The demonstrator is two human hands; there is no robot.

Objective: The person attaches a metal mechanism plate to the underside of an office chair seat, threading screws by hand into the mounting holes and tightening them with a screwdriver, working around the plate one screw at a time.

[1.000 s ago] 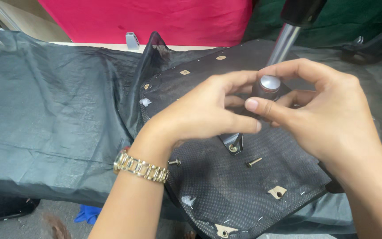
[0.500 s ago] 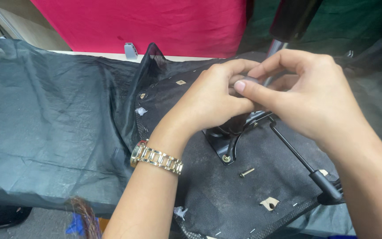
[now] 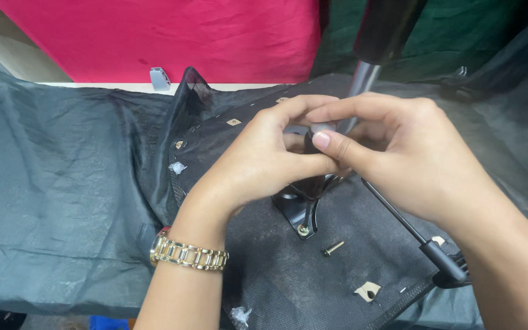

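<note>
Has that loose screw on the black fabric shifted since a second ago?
No. The loose screw lies just right of the bolted foot of the black metal bracket, as before; only the head camera has moved.

A loose screw [image 3: 333,248] lies on the seat underside [image 3: 313,287], just right of the bracket [image 3: 297,211].

Left hand [image 3: 258,162] and right hand [image 3: 398,159] meet at centre, fingertips pinched together, wrists apart.

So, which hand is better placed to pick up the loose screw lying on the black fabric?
Probably the left hand. The loose screw lies just below it, beside the black metal bracket. The right hand sits higher and farther off, with the thin black lever lying between it and the screw.
</note>
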